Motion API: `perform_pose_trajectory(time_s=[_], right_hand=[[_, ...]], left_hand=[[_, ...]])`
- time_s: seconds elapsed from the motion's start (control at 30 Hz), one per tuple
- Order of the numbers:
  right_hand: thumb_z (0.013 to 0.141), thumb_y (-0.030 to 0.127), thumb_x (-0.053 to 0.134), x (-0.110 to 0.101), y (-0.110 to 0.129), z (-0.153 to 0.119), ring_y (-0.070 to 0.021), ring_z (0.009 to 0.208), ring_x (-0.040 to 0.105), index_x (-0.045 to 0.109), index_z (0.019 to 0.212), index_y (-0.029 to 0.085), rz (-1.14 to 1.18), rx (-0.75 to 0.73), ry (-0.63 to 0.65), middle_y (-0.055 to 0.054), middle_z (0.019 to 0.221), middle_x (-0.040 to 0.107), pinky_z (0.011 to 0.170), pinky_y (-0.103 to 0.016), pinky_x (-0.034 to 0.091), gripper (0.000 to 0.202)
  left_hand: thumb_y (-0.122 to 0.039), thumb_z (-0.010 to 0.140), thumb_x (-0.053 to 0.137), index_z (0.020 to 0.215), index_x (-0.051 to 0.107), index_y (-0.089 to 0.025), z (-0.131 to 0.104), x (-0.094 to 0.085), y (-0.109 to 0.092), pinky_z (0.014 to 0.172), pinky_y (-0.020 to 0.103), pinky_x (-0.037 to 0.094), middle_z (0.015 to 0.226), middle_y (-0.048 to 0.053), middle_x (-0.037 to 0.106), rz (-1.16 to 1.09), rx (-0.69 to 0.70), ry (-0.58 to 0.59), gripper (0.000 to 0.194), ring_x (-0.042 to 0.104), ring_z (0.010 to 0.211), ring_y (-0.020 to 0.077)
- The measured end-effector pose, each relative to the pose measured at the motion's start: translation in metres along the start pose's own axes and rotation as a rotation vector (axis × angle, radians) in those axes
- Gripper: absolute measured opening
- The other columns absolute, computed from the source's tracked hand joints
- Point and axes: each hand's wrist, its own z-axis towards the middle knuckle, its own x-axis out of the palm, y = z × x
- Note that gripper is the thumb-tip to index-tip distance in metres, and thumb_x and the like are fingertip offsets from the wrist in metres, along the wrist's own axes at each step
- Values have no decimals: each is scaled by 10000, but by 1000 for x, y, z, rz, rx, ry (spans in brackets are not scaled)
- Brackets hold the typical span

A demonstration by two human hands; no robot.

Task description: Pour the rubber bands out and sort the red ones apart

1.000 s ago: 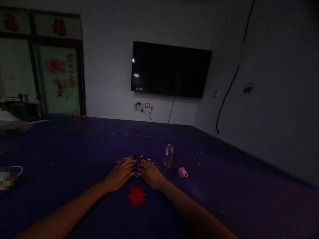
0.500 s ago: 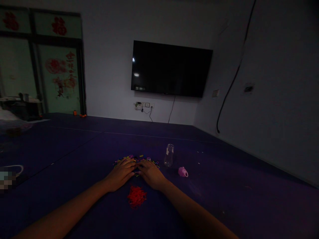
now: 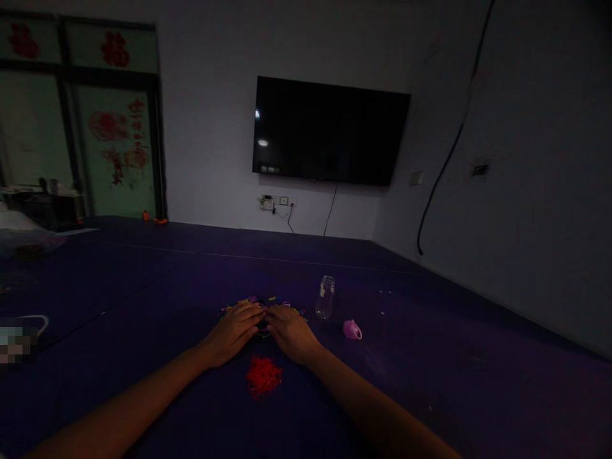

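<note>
Both hands lie over a pile of small multicoloured bands (image 3: 252,299) on the dark purple surface. My left hand (image 3: 234,331) rests palm down on the pile's left part, fingers stretched out. From the right, my right hand (image 3: 292,331) covers the other part, its fingers flat and its fingertips close to those of the left. What lies under the palms is hidden. Nearer to me, between the forearms, sits a separate heap of red bands (image 3: 263,377). A clear bottle (image 3: 325,298) stands upright without a lid, right of the pile, and a pink cap with a loop (image 3: 351,329) lies beside it.
The purple surface (image 3: 430,370) reaches back to the wall, below a dark television (image 3: 329,131). Small white bits (image 3: 382,313) lie right of the bottle. A clear plastic bag (image 3: 26,233) is at the far left, with a white looped item (image 3: 38,319) nearer.
My hands have stayed over the pile, with their fingertips slightly closer together. The whole view has shifted very slightly.
</note>
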Motion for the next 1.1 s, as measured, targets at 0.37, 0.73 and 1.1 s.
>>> perform_pose_trajectory(time_s=[0.37,0.73,1.1], right_hand=[[907,193,445,-6,4,0,-217,1191,476,496,1272,154,-25,5,43,-123,1337,493,998,-384,386,370],[922,204,383,-4,5,-3,-196,957,585,623,1051,147,20,-72,-184,-112,1039,655,854,-350,447,278],[954,309,279,-3,43,-8,-101,427,393,433,510,190,116,-193,-260,6,460,447,457,-261,249,484]], left_hand=[[-330,979,291,1350,440,-255,-2,-4,-3,1107,460,254,1393,28,476,-148,-27,-44,407,395,1293,191],[-365,966,281,1096,644,-229,-3,-8,-6,1004,436,384,1205,55,621,-224,-127,-224,409,533,1134,214],[-492,929,265,699,619,-195,1,-13,4,811,345,477,773,56,662,-298,-447,-440,516,616,799,208]])
